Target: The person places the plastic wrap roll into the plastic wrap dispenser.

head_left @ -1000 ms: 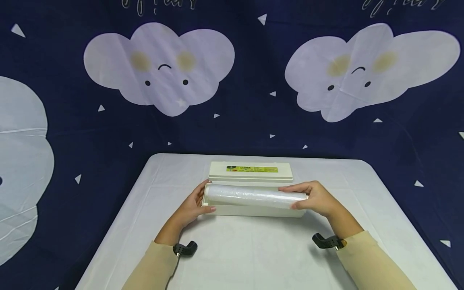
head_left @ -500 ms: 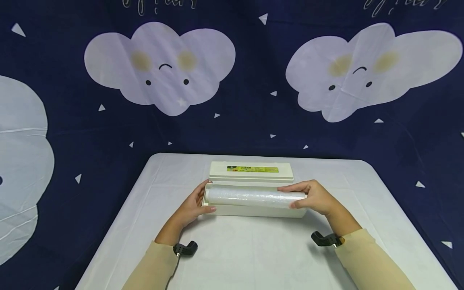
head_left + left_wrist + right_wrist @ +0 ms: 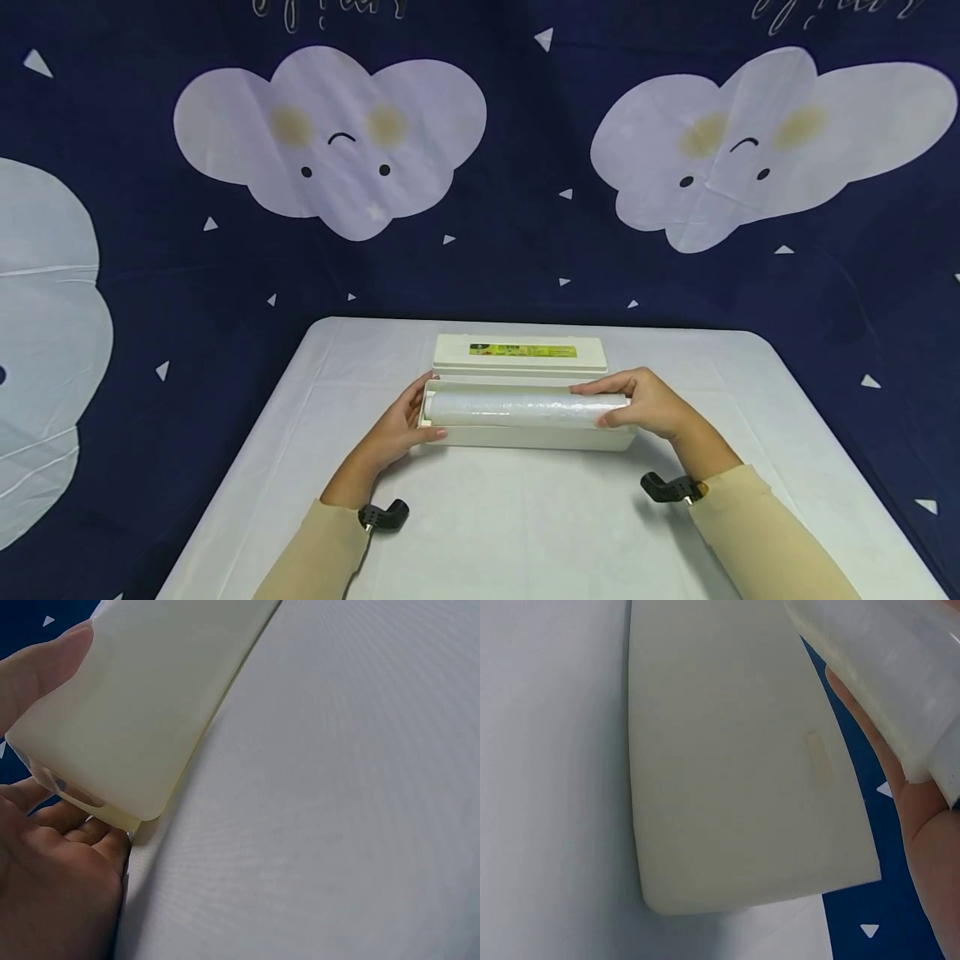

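Clearly translucent film roll (image 3: 521, 409), cylindrical.

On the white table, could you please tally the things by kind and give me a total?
Cream dispenser box, held at its left end by the left hand: 1
Box lid with green label: 1
Cling film roll, held by the right hand: 1
Total: 3

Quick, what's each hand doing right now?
Left hand: grips the left end of the cream box.
Right hand: holds the right end of the cling film roll.
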{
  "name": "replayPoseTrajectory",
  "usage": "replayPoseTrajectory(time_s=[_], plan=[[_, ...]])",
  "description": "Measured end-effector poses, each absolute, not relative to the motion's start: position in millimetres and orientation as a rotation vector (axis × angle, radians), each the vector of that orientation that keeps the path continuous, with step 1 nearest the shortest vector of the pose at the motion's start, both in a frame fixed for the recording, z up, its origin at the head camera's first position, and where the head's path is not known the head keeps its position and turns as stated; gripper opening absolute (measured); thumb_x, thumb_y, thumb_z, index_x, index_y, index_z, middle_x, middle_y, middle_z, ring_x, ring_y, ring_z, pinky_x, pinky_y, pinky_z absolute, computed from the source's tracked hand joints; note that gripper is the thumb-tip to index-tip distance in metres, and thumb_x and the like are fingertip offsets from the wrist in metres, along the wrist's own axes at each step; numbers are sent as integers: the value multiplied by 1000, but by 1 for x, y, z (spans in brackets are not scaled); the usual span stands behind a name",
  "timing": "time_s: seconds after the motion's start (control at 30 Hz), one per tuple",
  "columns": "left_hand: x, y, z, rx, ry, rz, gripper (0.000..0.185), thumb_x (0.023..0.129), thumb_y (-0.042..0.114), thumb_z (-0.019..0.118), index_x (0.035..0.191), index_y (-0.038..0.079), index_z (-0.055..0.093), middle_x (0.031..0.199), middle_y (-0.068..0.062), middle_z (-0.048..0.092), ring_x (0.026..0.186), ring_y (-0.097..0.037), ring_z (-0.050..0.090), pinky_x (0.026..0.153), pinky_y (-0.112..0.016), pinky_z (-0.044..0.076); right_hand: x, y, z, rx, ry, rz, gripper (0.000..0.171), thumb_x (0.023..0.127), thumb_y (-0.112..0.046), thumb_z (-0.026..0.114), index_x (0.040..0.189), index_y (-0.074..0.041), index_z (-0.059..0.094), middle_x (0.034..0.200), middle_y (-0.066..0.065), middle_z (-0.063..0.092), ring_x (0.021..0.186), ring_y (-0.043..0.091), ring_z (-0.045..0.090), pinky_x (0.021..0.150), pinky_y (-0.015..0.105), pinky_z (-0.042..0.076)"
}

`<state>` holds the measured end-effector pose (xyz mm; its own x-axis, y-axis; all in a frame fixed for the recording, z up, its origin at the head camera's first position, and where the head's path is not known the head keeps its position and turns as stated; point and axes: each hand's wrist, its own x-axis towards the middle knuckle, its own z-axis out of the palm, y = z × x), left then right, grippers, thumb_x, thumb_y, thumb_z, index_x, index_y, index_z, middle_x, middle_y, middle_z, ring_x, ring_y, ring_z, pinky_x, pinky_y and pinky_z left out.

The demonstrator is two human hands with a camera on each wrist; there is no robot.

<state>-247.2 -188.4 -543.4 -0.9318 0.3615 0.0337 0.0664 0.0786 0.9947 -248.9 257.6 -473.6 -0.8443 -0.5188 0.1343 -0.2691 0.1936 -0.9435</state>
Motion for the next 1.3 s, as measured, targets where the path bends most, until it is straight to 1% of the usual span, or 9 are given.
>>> replayPoseTrajectory(time_s=[0.13, 0.33, 0.63, 0.83, 1.07, 1.3], plan=[[-247, -188, -544, 434, 2117, 1954, 111, 82, -1, 90, 169, 12, 21, 167, -10, 34, 153, -26, 31, 119, -26, 30, -250, 257, -473, -767, 2234, -1709, 51, 72, 5, 90, 121, 2, 77, 127, 15, 71, 111, 22, 69, 80, 32, 63], [-246, -189, -543, 427, 2120, 1956, 111, 81, -2, 90, 168, 13, 22, 166, -10, 35, 152, -26, 32, 117, -24, 32, -255, 257, -474, -818, 2217, -1689, 49, 73, 6, 89, 121, 3, 77, 127, 16, 71, 119, 19, 66, 87, 29, 61], [-246, -189, -541, 434, 2118, 1954, 110, 82, -3, 89, 168, 11, 21, 166, -14, 34, 152, -29, 32, 117, -26, 33, -261, 258, -472, -884, 2279, -1579, 50, 74, 2, 89, 123, -3, 78, 126, 12, 73, 122, 16, 64, 89, 26, 59], [-246, -189, -541, 453, 2089, 1972, 110, 82, -3, 89, 168, 10, 21, 166, -15, 34, 151, -29, 33, 117, -24, 34, -264, 258, -470, -870, 2283, -1535, 51, 76, 2, 89, 125, -4, 78, 129, 12, 72, 117, 19, 67, 84, 29, 61], [-246, -189, -542, 464, 2075, 1986, 112, 81, -1, 90, 168, 8, 20, 166, -16, 34, 151, -30, 33, 116, -24, 35, -268, 258, -470, -853, 2267, -1489, 52, 77, 1, 89, 127, -5, 77, 126, 11, 73, 103, 25, 71, 81, 31, 62], [-245, -189, -541, 459, 2094, 1970, 111, 81, 0, 90, 168, 8, 21, 165, -16, 35, 151, -30, 34, 117, -26, 35, -269, 258, -471, -879, 2268, -1447, 53, 77, 1, 89, 128, -6, 77, 127, 9, 73, 109, 24, 70, 85, 30, 61]])
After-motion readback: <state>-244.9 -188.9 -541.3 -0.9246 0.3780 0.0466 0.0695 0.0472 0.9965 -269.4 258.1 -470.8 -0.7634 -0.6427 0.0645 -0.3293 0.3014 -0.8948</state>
